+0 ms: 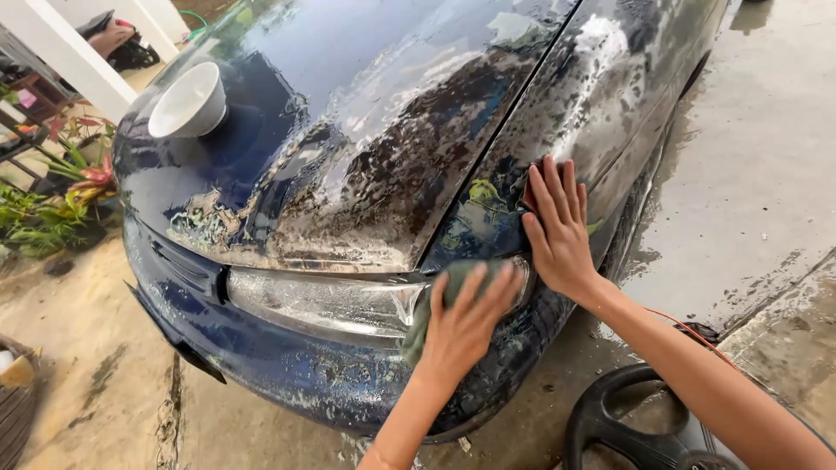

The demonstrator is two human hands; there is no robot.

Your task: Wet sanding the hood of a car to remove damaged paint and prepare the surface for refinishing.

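Left hand (466, 326) spread flat, pressing green cloth (435, 300) against headlight (322, 300) of soapy dark-blue car (348, 130). Right hand (557, 226) open, flat on fender, gripping nothing. White bowl (187, 102) tipped on hood, contents unseen.

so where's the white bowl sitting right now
In the head view the white bowl sits upturned on the wet dark-blue car hood, upper left, far from both hands and beyond the headlight.
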